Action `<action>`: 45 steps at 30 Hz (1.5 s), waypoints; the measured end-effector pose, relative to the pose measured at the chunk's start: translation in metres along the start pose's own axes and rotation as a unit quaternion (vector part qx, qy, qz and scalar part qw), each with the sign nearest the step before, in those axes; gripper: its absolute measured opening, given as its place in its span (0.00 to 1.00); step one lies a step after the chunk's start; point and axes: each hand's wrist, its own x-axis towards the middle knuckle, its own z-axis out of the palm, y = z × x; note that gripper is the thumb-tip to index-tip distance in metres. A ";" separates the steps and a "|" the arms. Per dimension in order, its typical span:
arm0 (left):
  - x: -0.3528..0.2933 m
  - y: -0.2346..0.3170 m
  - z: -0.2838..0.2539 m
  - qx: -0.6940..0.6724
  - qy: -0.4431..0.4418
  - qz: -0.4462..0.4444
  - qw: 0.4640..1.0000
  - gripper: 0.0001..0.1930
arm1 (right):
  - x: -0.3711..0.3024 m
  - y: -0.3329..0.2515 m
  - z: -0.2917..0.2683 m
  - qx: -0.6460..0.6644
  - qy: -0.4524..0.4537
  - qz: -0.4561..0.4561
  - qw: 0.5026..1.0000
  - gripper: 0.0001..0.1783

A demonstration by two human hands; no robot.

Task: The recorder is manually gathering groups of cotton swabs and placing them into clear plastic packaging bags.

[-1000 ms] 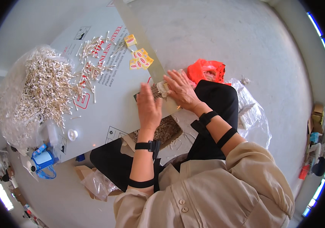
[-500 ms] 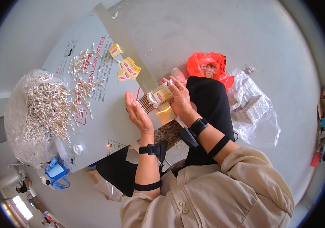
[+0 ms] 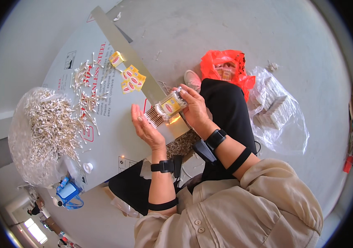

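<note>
A clear pack of cotton swabs with a yellow label [image 3: 170, 106] is held in my right hand [image 3: 196, 110], thumb on top and fingers beneath. From its left end stick out brown-stemmed cotton swabs [image 3: 155, 118] in a bundle, a band of white tips crossing beside the label. My left hand [image 3: 149, 131] is open, fingers stretched upward, with its palm side against the outer ends of the bundle. Left of my hands, yellow label cards [image 3: 132, 80] lie spread on the sheet-covered table [image 3: 114, 132], near a small stack of yellow cards [image 3: 116, 58].
A big plastic bag of loose cotton swabs [image 3: 52, 128] sits at the table's left, with stray swabs [image 3: 86, 89] beside it. A blue bottle [image 3: 68, 191] stands by the near edge. On the floor at right are a red bag [image 3: 209, 62] and a clear bag of white packs [image 3: 273, 109].
The view has shifted slightly, so the table's contents appear a little displaced. My hands keep nearly the same hold, with the pack and swabs slightly farther left.
</note>
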 end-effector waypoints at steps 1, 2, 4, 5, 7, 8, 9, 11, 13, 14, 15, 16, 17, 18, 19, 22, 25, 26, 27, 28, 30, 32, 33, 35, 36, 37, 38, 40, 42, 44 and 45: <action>0.000 0.000 0.001 -0.002 0.006 0.000 1.000 0.31 | 0.001 0.001 -0.001 0.006 0.005 -0.001 1.000 0.25; -0.001 0.000 0.000 -0.002 0.012 0.000 1.000 0.31 | 0.000 0.002 0.002 0.007 0.006 -0.001 1.000 0.25; 0.000 -0.002 -0.001 -0.001 0.014 0.002 1.000 0.30 | -0.002 0.002 0.008 0.042 -0.020 -0.026 0.999 0.24; 0.000 -0.001 0.000 -0.001 0.016 0.004 1.000 0.30 | 0.001 0.002 0.005 0.043 -0.019 -0.026 0.999 0.24; -0.001 0.001 0.001 -0.003 0.013 0.002 1.000 0.31 | 0.009 -0.001 -0.002 0.018 -0.058 -0.036 0.998 0.21; -0.001 0.001 0.001 -0.007 0.012 0.001 1.000 0.31 | 0.012 -0.005 -0.002 0.018 -0.057 -0.036 0.998 0.21; -0.001 0.002 0.002 -0.006 0.011 0.001 1.000 0.31 | 0.014 -0.010 -0.003 -0.010 -0.073 0.011 0.997 0.22; 0.000 0.003 0.001 0.000 0.010 -0.003 1.000 0.31 | 0.013 -0.015 -0.003 -0.039 -0.089 0.058 0.994 0.22; 0.000 0.002 -0.001 -0.003 0.011 -0.007 1.000 0.31 | 0.010 -0.018 -0.001 0.047 -0.096 0.102 0.989 0.23; 0.000 0.002 0.000 -0.007 0.012 -0.010 1.000 0.31 | 0.009 -0.019 0.001 0.048 -0.096 0.103 0.989 0.23; 0.000 0.001 0.000 -0.007 0.012 -0.010 1.000 0.31 | 0.008 -0.019 0.003 0.066 -0.096 0.104 0.988 0.22; 0.001 0.001 0.001 -0.019 0.018 -0.012 1.000 0.31 | 0.008 -0.019 0.004 0.085 -0.096 0.106 0.986 0.22; 0.001 0.001 0.002 -0.032 0.022 -0.015 0.999 0.31 | 0.009 -0.019 0.003 0.086 -0.095 0.106 0.986 0.22; 0.001 0.002 0.003 -0.031 0.022 -0.016 0.999 0.31 | 0.011 -0.019 0.001 0.088 -0.109 0.107 0.984 0.22; 0.000 0.002 0.004 -0.035 0.022 -0.017 0.999 0.31 | 0.012 -0.019 0.000 0.089 -0.122 0.108 0.983 0.21; 0.000 0.002 0.006 -0.037 0.023 -0.016 0.999 0.31 | 0.017 -0.016 -0.004 0.043 -0.155 0.094 0.982 0.21; 0.000 0.001 0.009 -0.036 0.026 -0.012 0.999 0.31 | 0.014 -0.013 -0.002 0.010 -0.165 0.074 0.983 0.19; 0.000 0.001 0.010 -0.037 0.028 -0.013 0.999 0.31 | 0.012 -0.012 -0.002 0.010 -0.164 0.075 0.984 0.19; -0.001 0.002 0.011 -0.036 0.027 -0.014 0.999 0.31 | 0.011 -0.012 -0.001 0.007 -0.157 0.065 0.985 0.19; -0.001 0.002 0.012 -0.033 0.029 -0.015 0.999 0.32 | 0.010 -0.012 0.000 0.003 -0.151 0.055 0.987 0.19; -0.002 0.003 0.015 -0.031 0.030 -0.016 0.999 0.32 | 0.009 -0.013 0.000 -0.013 -0.157 0.050 0.986 0.19; -0.002 0.004 0.018 -0.047 0.037 -0.020 0.998 0.33 | 0.007 -0.013 0.001 -0.028 -0.164 0.046 0.985 0.19; -0.001 0.003 0.020 -0.046 0.037 -0.020 0.998 0.33 | 0.006 -0.014 0.002 -0.036 -0.165 0.042 0.985 0.19; -0.001 0.003 0.026 -0.069 0.035 -0.026 0.997 0.34 | 0.006 -0.013 0.002 -0.044 -0.166 0.037 0.985 0.19; -0.001 0.004 0.030 -0.070 0.035 -0.026 0.997 0.34 | 0.006 -0.012 0.002 -0.035 -0.167 0.029 0.985 0.19; -0.001 0.004 0.035 -0.072 0.029 -0.029 0.997 0.35 | 0.007 -0.010 0.001 -0.025 -0.168 0.021 0.985 0.19; -0.002 0.005 0.038 -0.074 0.024 -0.033 0.996 0.35 | 0.007 -0.010 0.001 -0.025 -0.167 0.021 0.985 0.19; -0.002 0.007 0.043 -0.080 0.028 -0.036 0.996 0.35 | 0.006 -0.010 0.000 -0.011 -0.169 0.031 0.985 0.19; -0.002 0.007 0.044 -0.085 0.032 -0.040 0.995 0.35 | 0.005 -0.010 0.000 -0.013 -0.168 0.030 0.985 0.19; -0.002 0.006 0.044 -0.097 0.019 -0.040 0.994 0.36 | 0.005 -0.011 0.001 -0.015 -0.170 0.030 0.985 0.19; -0.001 0.005 0.043 -0.098 0.020 -0.039 0.994 0.36 | 0.006 -0.013 0.001 -0.006 -0.175 0.041 0.984 0.20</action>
